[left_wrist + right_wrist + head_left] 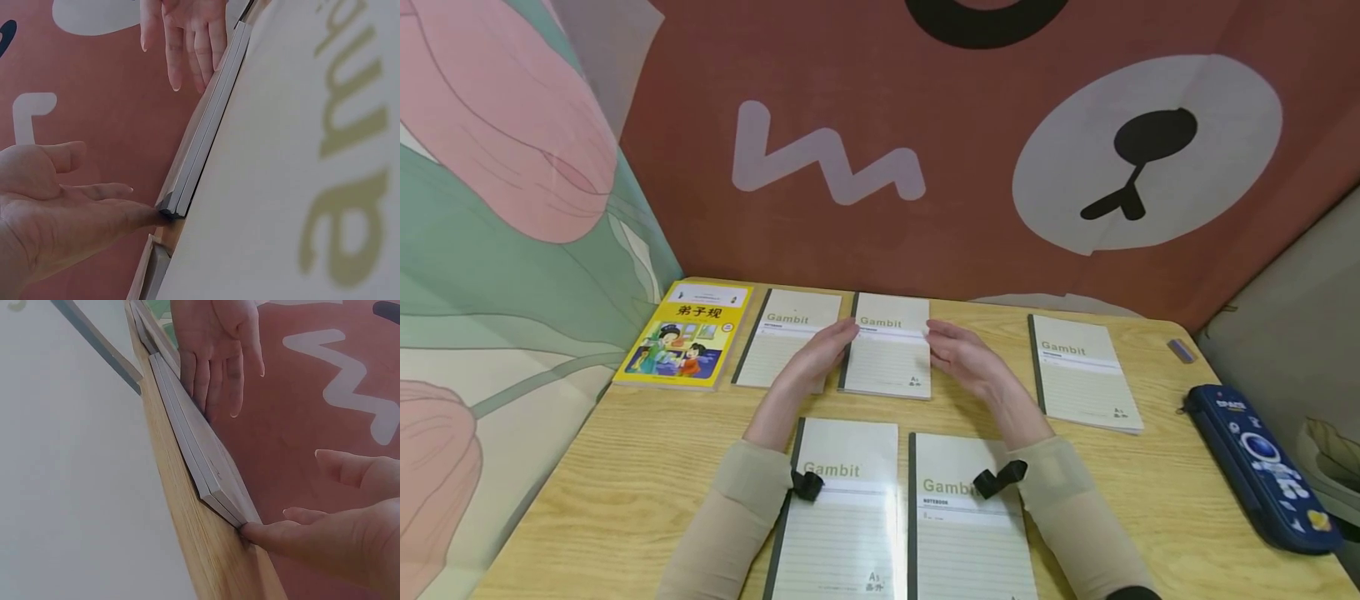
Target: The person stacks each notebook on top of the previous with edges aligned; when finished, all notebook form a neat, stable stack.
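Two Gambit notebooks (pixel 887 358) with dark spines lie stacked near the table's back edge; both wrist views show their two layers (pixel 209 478). Along the spine side, my left hand (pixel 820 358) stands on edge with straight fingers, its lower fingers touching the stack in the left wrist view. My right hand (pixel 968 360) faces it from the opposite side, fingers extended, one fingertip against the stack's corner in the right wrist view. Neither hand curls round the notebooks. Another Gambit notebook (pixel 786 337) lies just left, partly covered by my left hand.
Two more notebooks (pixel 842 533) (pixel 966 542) lie under my forearms at the front. A yellow book (pixel 688 333) sits at the back left. To the right are another notebook (pixel 1082 375), a small eraser-like block (pixel 1182 351) and a blue pencil case (pixel 1262 471). A printed curtain (pixel 850 250) borders the table's back.
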A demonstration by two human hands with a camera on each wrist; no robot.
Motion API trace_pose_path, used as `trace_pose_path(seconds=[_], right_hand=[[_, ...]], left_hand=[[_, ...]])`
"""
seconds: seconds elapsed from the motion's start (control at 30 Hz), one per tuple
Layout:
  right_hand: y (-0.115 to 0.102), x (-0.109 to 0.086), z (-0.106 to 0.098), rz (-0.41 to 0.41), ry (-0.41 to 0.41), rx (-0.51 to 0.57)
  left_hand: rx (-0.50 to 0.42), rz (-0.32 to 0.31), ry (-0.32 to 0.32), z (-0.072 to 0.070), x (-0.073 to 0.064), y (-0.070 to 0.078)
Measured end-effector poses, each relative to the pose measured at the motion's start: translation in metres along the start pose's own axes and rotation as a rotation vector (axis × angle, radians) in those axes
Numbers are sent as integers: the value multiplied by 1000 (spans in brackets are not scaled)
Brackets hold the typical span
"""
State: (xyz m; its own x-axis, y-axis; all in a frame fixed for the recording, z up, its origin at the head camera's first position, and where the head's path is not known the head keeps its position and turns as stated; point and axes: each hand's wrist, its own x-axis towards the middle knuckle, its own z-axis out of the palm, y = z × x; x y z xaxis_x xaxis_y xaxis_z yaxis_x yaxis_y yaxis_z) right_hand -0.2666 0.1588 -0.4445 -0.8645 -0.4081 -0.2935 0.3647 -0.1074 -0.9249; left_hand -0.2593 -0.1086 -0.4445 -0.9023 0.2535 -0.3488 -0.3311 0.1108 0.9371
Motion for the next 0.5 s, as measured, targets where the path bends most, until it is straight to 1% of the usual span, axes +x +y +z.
trace_pose_path(seconds=[0.23,0.37,0.5], right_hand=[[2,-1,1,-11,-13,-21],[2,0,1,-13,-3,-18],[1,0,1,-29,14,-36]], left_hand=[[-4,2,-2,0,1,-1],[-18,25,-2,-1,0,0],[-35,57,19,-2,0,2]])
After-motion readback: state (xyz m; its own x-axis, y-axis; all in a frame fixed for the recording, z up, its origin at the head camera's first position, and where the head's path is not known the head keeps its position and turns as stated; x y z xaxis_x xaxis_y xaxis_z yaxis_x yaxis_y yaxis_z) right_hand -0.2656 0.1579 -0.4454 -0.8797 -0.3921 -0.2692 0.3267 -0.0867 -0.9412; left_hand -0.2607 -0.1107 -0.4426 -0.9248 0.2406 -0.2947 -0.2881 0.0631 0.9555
